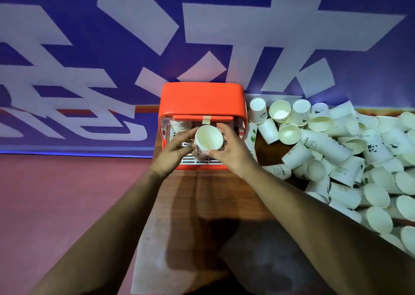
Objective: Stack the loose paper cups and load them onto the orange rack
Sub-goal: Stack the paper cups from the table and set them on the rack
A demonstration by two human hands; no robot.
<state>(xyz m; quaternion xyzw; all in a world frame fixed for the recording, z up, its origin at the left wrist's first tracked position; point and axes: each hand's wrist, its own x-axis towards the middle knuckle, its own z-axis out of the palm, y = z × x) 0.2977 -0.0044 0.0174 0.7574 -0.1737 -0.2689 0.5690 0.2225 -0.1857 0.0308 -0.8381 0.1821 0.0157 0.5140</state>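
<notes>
Brown wood-grain worktop (202,193) against a blue wall (89,47) with big white characters, pink floor (56,193) off its left edge. The orange rack (202,99) sits at the far-left corner, with bare wood open toward the near edge. Loose cups (336,151) heap along the right side, cut off by the frame.

Over the rack's slatted base, the right hand (233,153) curls thumb and fingers round an upright paper cup (208,137). The left hand (173,153) lays nearly straight fingers against its side; the cup's lower body is hidden, and a stack (178,125) under the hood is dim.
</notes>
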